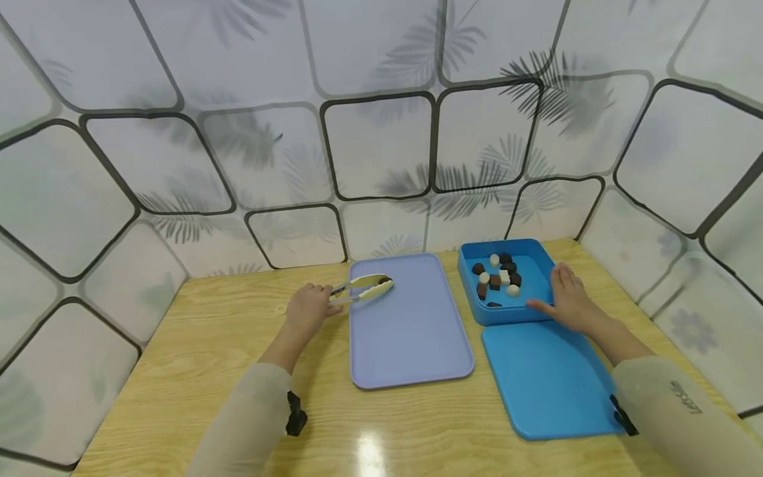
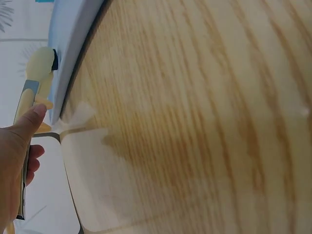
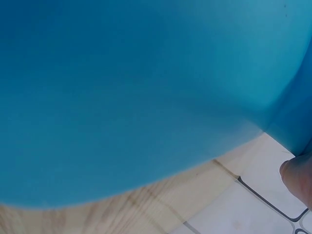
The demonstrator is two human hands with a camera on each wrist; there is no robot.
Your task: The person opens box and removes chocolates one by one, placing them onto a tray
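My left hand (image 1: 308,310) grips a pair of tongs (image 1: 361,293) with pale yellow tips. Between those tips is a small dark brown piece (image 1: 384,281), like a chocolate, over the upper left of a lavender tray (image 1: 411,338). In the left wrist view the tongs (image 2: 40,64) reach to the tray's edge (image 2: 80,34), the thumb pressed along them. My right hand (image 1: 569,301) rests with extended fingers on the right side of a blue box (image 1: 507,317), its thumb by the front rim. Inside the box lie several dark and white pieces (image 1: 495,282).
A flat blue lid (image 1: 548,384) lies in front of the box, right of the tray. All of it stands on a wood-grain table (image 1: 238,311). Patterned walls (image 1: 381,146) rise behind and at both sides.
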